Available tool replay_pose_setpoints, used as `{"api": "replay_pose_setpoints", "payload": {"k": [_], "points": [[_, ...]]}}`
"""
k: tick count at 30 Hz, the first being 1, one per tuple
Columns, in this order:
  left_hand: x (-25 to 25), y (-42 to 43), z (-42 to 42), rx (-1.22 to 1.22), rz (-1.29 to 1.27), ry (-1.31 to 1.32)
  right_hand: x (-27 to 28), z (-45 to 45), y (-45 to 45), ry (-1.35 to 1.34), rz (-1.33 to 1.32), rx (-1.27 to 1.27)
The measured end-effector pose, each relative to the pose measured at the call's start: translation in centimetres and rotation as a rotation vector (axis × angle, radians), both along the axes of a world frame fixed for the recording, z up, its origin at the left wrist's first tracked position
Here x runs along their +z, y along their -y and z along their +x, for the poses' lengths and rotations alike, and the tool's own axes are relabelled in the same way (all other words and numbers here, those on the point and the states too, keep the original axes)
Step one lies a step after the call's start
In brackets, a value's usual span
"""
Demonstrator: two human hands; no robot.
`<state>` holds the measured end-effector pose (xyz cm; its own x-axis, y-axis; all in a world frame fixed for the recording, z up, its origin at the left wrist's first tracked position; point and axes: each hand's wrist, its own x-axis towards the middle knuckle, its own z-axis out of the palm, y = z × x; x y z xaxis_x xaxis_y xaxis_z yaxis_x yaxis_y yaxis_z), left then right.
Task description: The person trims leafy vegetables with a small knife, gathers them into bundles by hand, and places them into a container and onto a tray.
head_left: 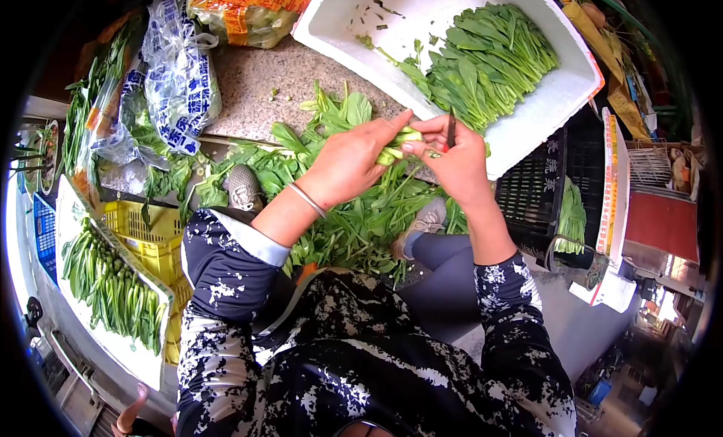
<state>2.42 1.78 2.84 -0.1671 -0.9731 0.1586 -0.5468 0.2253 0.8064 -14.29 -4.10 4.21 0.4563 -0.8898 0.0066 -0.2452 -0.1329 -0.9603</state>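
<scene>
My left hand [350,164], with a bangle at the wrist, is closed around a small bunch of leafy greens [393,149]. The stalk ends point right, and leaves stick out behind the hand. Close beside it, my right hand [458,160] holds a small knife [451,128], its dark blade pointing up and most of its handle hidden in the palm. The right thumb and fingertips meet at the stalk ends. Below both hands, a loose heap of greens [354,226] spreads over the ground between my shoes.
A white foam box [346,23] holding bundled greens [501,60] stands ahead right, beside a black crate [527,204]. To the left are a yellow crate [143,222], a white foam tray [90,316] of stalks, and a printed plastic bag [177,76]. Another person's hand [134,411] shows lower left.
</scene>
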Motion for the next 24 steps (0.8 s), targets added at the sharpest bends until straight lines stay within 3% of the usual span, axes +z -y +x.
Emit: {"api": "replay_pose_setpoints", "payload": {"k": [3, 4, 5, 7, 11, 15, 17, 24], "points": [[-0.8, 0.9, 0.1, -0.027, -0.003, -0.187, 0.4, 0.5, 0.2, 0.133, 0.072, -0.006], [-1.0, 1.1, 0.0, -0.038, 0.130, -0.424, 1.9, 0.4, 0.1, 0.019, 0.171, -0.052], [-1.1, 1.2, 0.2, -0.039, 0.131, -0.417, 1.9, 0.2, 0.4, 0.026, 0.171, -0.052], [0.0, 1.1, 0.6, 0.023, 0.417, -0.668, 1.9, -0.4, 1.1, 0.072, 0.160, -0.142], [-0.1, 1.2, 0.6, 0.008, 0.403, -0.800, 2.0, -1.1, 0.9, -0.109, 0.082, 0.060], [-0.6, 1.1, 0.4, 0.064, 0.421, -0.726, 1.8, -0.3, -0.5, 0.016, 0.188, 0.181], [-1.4, 1.1, 0.0, 0.131, 0.025, -0.382, 1.2, -0.3, -0.7, 0.050, 0.193, 0.221], [-0.5, 0.3, -0.4, 0.223, -0.075, -0.194, 0.2, 0.8, -1.3, 0.155, 0.249, 0.133]]}}
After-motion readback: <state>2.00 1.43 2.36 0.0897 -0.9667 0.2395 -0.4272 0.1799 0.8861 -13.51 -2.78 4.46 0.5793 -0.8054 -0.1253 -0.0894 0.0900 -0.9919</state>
